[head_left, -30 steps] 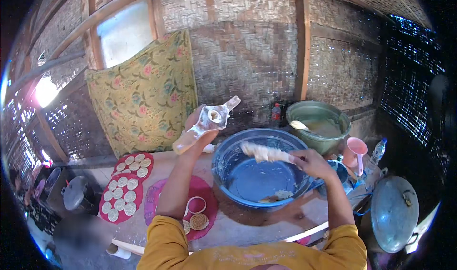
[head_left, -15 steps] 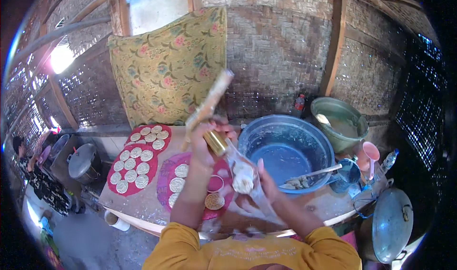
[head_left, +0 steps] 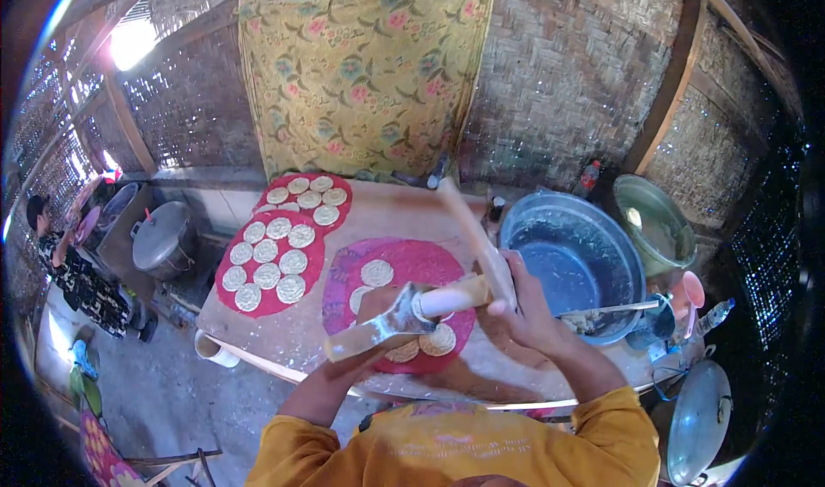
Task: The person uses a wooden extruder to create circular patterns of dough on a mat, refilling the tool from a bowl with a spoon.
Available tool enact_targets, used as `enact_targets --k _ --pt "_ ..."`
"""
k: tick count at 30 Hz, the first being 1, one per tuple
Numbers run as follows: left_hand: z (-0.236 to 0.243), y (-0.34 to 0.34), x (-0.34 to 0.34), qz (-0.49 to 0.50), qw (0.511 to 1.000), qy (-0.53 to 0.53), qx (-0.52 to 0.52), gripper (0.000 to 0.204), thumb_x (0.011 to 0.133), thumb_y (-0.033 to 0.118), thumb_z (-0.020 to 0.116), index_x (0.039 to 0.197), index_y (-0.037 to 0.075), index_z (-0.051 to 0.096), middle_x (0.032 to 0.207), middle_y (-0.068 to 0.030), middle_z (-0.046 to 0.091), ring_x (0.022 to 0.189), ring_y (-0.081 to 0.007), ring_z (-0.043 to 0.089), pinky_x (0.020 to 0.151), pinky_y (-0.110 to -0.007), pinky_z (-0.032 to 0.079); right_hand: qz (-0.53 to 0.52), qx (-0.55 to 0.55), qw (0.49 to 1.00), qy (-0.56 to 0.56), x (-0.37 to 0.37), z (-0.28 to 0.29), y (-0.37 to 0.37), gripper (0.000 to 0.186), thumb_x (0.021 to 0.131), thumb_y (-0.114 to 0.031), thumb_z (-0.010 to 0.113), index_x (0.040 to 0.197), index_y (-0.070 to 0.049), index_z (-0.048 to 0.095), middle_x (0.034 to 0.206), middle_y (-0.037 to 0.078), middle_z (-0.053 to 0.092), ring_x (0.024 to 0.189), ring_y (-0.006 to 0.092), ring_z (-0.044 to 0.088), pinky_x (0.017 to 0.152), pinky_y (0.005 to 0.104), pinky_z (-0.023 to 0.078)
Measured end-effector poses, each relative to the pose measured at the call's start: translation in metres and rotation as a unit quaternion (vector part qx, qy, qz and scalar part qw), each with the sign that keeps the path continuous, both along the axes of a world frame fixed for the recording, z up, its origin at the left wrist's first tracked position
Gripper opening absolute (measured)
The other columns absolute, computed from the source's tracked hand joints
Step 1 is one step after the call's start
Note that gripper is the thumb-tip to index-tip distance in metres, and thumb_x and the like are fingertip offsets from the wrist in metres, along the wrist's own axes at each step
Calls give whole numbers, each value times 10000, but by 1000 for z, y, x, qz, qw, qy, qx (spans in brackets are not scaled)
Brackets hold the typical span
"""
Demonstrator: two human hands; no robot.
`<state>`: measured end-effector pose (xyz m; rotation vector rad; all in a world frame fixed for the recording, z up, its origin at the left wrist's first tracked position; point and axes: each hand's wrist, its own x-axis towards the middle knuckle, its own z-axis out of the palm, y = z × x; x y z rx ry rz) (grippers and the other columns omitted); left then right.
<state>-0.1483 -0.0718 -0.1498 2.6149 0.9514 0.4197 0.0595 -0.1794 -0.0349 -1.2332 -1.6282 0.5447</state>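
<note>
My left hand, partly hidden, grips a wooden press with a pale cylinder across its middle. My right hand is closed on a long, flour-dusted wooden bar, tilted up and away, beside the cylinder's far end. Below both hands lies a round pink sheet with pale patterned dough discs on it. To its left, two more pink sheets carry several discs. A large blue basin stands right of my right hand, with a dough-smeared stick across it.
A green tub, pink dipper and bottles stand at right, near a large metal lid. At left, a co-worker stands by a lidded pot. A white bucket sits below the worktop edge.
My hands have come together over the pink sheet, bringing the press pieces together. The stick my right hand held earlier now lies in the basin. The view has shifted toward the left.
</note>
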Motion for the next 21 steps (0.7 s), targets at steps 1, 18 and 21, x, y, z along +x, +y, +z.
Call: enact_targets --k 1,18,21 --pt "12 -5 -10 -14 1000 26 -7 376 820 301 626 1077 33 572 1015 -109 604 916 -220 577 815 -340 461 12 -19 991 -132 -6 8 0 753 754 -456 676 1257 -20 324 902 231 595 812 424 601 723 461 481" --pt "35 -8 -43 -260 886 -124 -363 372 751 238 712 1062 68 600 964 -75 636 858 -167 592 732 -296 479 340 -354 820 295 -27 -80 -9 786 762 -398 668 1344 -38 280 1140 212 525 1103 309 508 953 407 378" --pt "37 -1 -58 -223 883 -93 -402 415 726 247 712 1085 77 590 996 -85 629 921 -180 589 796 -312 465 340 -367 795 344 -49 -124 -25 807 745 -406 675 1345 -39 279 1133 211 524 1091 308 509 939 407 380"
